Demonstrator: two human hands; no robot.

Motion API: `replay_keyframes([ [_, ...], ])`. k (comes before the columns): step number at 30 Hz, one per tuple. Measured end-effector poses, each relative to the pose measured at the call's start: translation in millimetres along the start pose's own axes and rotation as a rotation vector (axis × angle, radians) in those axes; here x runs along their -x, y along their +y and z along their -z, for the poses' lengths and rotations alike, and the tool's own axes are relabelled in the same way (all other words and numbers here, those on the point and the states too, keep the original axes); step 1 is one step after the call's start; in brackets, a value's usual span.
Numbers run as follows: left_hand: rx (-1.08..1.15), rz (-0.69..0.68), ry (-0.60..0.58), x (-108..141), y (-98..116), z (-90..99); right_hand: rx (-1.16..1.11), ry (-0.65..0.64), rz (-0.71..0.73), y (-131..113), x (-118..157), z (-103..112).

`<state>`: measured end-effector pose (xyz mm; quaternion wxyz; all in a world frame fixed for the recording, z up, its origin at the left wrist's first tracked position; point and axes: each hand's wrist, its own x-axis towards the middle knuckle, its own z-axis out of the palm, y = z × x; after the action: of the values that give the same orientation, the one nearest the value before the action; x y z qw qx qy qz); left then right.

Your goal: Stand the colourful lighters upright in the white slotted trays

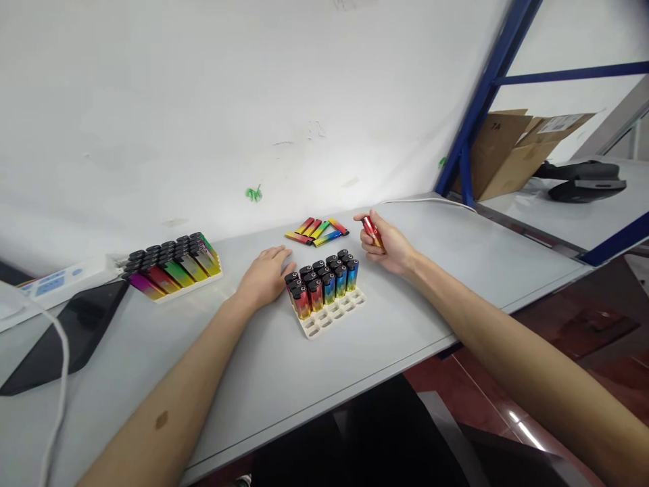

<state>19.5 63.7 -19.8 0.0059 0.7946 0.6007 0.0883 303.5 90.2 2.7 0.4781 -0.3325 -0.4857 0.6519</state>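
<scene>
My right hand (388, 245) grips a red and yellow lighter (372, 232) above the table, to the right of a white slotted tray (334, 316). Several black-topped lighters (328, 287) stand upright in that tray, red ones at its left and blue ones at its right; the front slots hold nothing. My left hand (266, 276) rests on the table at the tray's left side, fingers stretched out, holding nothing. Behind the tray, several loose lighters (317, 231) in red, yellow, green and blue lie flat near the wall.
A second tray full of lighters (175, 265) stands at the left. Beside it are a white power strip (71, 277), a dark flat device (76, 331) and a white cable (65, 358). Blue frame posts (464, 149), a cardboard box (512, 152) and a black device (585, 181) are at the right.
</scene>
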Motion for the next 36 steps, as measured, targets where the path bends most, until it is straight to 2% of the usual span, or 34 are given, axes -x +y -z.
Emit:
replay_keyframes([
  [6,-0.009,-0.002,0.005,-0.1,-0.4,-0.4,0.096,0.035,0.039,-0.9,2.5,-3.5],
  [12,-0.018,-0.008,-0.005,-1.5,-1.5,-2.0,0.091,0.052,-0.024,1.6,1.3,-3.9],
  [17,-0.018,-0.016,0.011,-1.1,-2.5,-2.2,0.208,0.07,0.062,4.9,-0.4,-4.8],
  [22,-0.012,-0.008,0.007,-0.8,-2.3,-2.3,0.262,0.085,0.053,7.8,-1.9,-3.8],
  [29,-0.006,-0.009,0.007,-1.6,-2.1,-2.8,0.479,0.202,0.094,14.2,-5.7,1.2],
  [33,-0.014,-0.008,0.009,-1.4,-0.8,-1.6,0.497,0.261,0.101,17.6,-9.4,4.6],
  [36,-0.02,0.001,-0.004,-0.9,0.3,-0.7,0.477,0.238,0.104,18.8,-10.9,5.7],
])
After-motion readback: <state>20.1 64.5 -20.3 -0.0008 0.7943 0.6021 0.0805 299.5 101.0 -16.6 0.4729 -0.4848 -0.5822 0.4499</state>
